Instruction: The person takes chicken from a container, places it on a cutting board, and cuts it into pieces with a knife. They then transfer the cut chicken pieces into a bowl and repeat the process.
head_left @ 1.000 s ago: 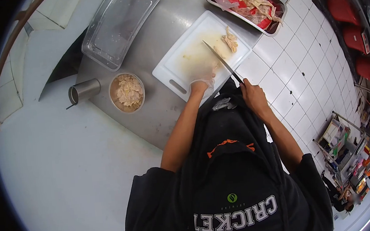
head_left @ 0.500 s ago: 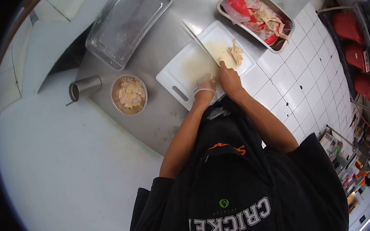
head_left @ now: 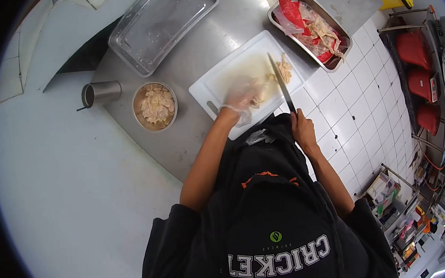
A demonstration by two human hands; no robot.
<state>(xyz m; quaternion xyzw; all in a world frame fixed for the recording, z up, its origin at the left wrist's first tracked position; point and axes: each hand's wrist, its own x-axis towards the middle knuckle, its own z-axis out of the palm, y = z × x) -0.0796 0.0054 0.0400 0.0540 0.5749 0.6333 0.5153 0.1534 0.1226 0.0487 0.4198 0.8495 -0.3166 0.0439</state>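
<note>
The knife [head_left: 281,82] was gripped by the right hand [head_left: 302,129], blade pointing away over the cutting board [head_left: 217,81]; chicken pieces [head_left: 258,92] were pressed under the gloved left hand [head_left: 239,101]; the bowl [head_left: 154,106] held cut chicken.

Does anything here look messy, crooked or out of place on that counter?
Mostly tidy. The white cutting board lies askew, one corner jutting past the counter's edge near the person. Only the left hand wears a clear glove; the right hand, holding the knife, is bare. Nothing looks spilled.

Left hand [head_left: 240,99] blurred — what it holds is perhaps meat.
</note>
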